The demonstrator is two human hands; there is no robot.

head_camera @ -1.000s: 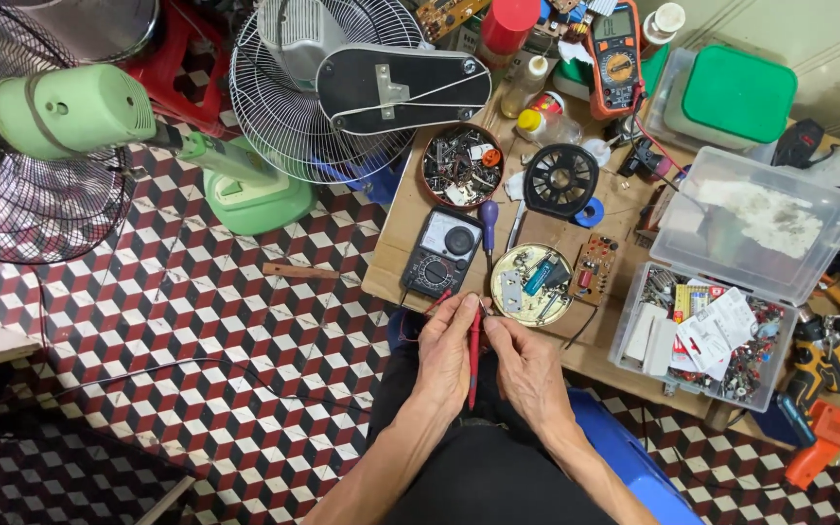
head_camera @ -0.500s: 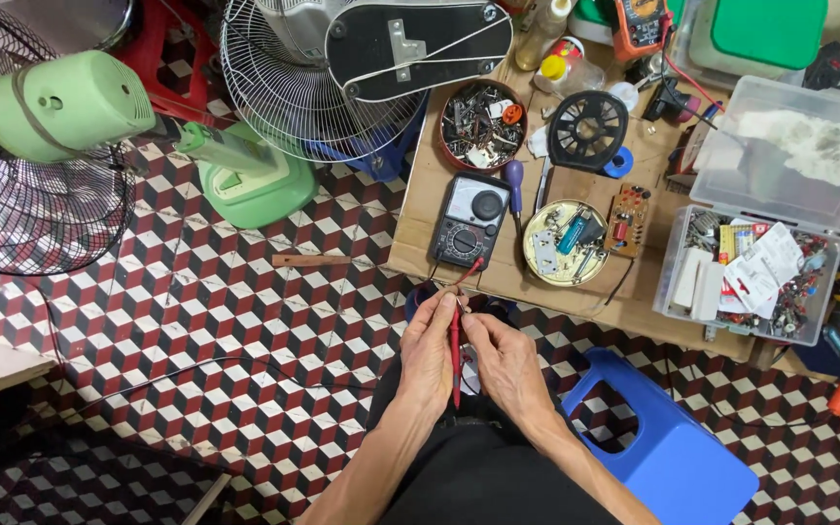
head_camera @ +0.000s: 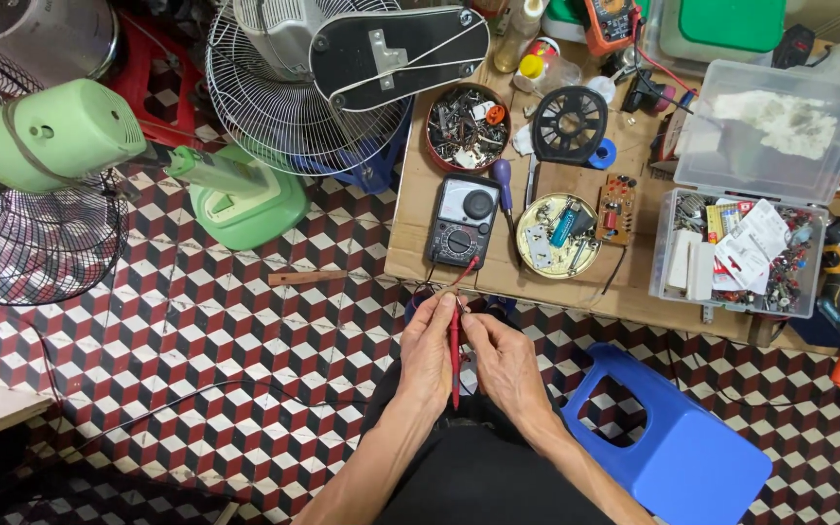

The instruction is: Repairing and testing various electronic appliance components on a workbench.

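The left hand (head_camera: 427, 348) and right hand (head_camera: 504, 358) pinch a red test stick (head_camera: 455, 352) between their fingers, just below the desk (head_camera: 420, 243), so its wire reaches the black meter (head_camera: 462, 221).

A small repair workshop on a tiled floor (head_camera: 196, 369) — dismantled fans (head_camera: 303, 87) stand about. The low bench (head_camera: 556, 282) carries a multimeter (head_camera: 462, 222), a circuit board (head_camera: 616, 208) and tins of parts (head_camera: 466, 128).

We see open tiled floor (head_camera: 196, 389) at lower left; the blue stool (head_camera: 678, 442) blocks lower right; the cluttered low table (head_camera: 410, 243) crowds the upper right.
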